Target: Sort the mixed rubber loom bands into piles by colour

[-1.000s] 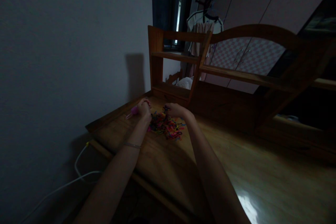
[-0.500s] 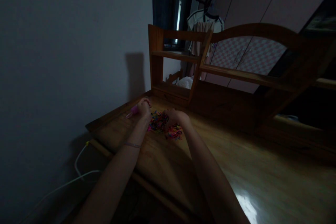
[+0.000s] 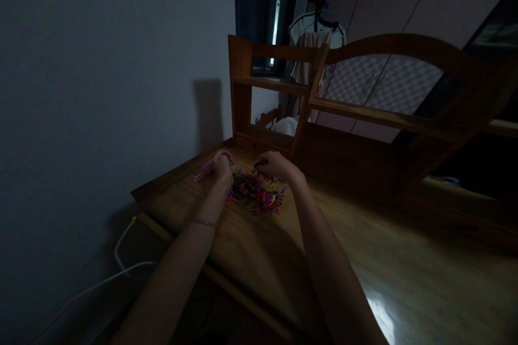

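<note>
A loose heap of many-coloured hair ties [image 3: 254,192] lies on the wooden desk. At its upper left my left hand [image 3: 222,163] is closed in a fist. A pink case-like thing with a pale loop [image 3: 206,168] pokes out from behind that fist; the fingers hide the rest of it. My right hand [image 3: 273,164] hovers over the heap's far right side, fingers pinched. Dark strands of hair ties [image 3: 261,164] hang from its fingertips, just above the heap.
A wooden shelf unit [image 3: 270,86] rises at the desk's back edge. The wall [image 3: 162,75] borders the desk on the left. A white cable [image 3: 101,284] runs beside the desk's left corner. The bare desk top [image 3: 364,232] stretches right.
My right hand dipped into the heap half a second ago and has come up again with dark hair ties in its fingers. The heap's shape has shifted a little. My left hand stays put.
</note>
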A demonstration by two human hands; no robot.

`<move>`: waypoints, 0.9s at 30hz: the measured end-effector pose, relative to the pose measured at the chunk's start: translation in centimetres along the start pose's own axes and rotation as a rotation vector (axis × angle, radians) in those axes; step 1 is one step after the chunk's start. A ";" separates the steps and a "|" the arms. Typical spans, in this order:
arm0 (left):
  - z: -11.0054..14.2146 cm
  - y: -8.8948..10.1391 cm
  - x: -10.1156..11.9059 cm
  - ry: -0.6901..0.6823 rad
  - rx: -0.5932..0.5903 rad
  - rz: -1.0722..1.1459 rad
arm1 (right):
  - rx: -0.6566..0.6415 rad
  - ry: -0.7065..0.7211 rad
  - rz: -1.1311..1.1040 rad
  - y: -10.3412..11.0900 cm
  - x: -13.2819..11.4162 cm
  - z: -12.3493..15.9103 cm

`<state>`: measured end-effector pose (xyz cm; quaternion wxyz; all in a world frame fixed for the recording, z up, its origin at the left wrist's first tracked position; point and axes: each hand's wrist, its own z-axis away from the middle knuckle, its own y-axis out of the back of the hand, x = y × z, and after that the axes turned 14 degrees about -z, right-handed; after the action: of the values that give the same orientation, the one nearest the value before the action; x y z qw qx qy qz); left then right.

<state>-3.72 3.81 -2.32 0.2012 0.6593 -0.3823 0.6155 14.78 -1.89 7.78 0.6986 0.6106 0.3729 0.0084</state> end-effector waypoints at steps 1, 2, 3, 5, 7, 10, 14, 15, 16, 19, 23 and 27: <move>0.0 0.0 0.0 0.001 0.001 0.000 | 0.005 0.004 -0.012 0.3 -0.1 0.2; 0.0 0.0 0.0 0.001 0.003 0.001 | 0.010 0.009 -0.019 0.5 -0.3 0.3; 0.1 0.0 0.0 0.002 0.004 0.002 | 0.018 0.016 -0.021 0.7 -0.4 0.5; 0.1 0.0 0.0 0.003 0.007 0.003 | 0.036 0.032 -0.019 0.9 -0.8 0.6; 0.1 0.0 0.0 0.005 0.006 0.001 | 0.044 0.048 -0.018 0.8 -1.1 0.4; 0.1 0.0 0.1 0.006 0.008 -0.003 | 0.009 0.051 -0.022 0.2 -1.1 0.0; 0.2 0.0 0.3 -0.001 0.014 -0.007 | -0.085 0.011 -0.013 -1.5 -0.5 -0.7; 0.2 0.0 0.3 -0.002 0.014 -0.008 | -0.111 0.000 -0.008 -2.0 -0.3 -0.9; 0.3 0.0 0.4 -0.003 0.014 -0.008 | -0.140 -0.007 -0.001 -2.5 -0.2 -1.0; 0.3 0.0 0.4 -0.003 0.012 -0.007 | -0.208 -0.011 0.044 -3.9 0.0 -1.3; 0.1 -0.1 0.2 0.002 0.013 0.000 | -0.237 0.000 0.094 -4.8 -0.5 -1.6; -0.1 -0.1 -0.1 0.000 0.011 0.005 | -0.252 0.000 0.098 -4.6 -0.8 -1.5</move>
<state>-3.64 3.96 -2.35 0.1961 0.6595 -0.3805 0.6180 11.34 -2.16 4.33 0.7683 0.5356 0.3388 0.0893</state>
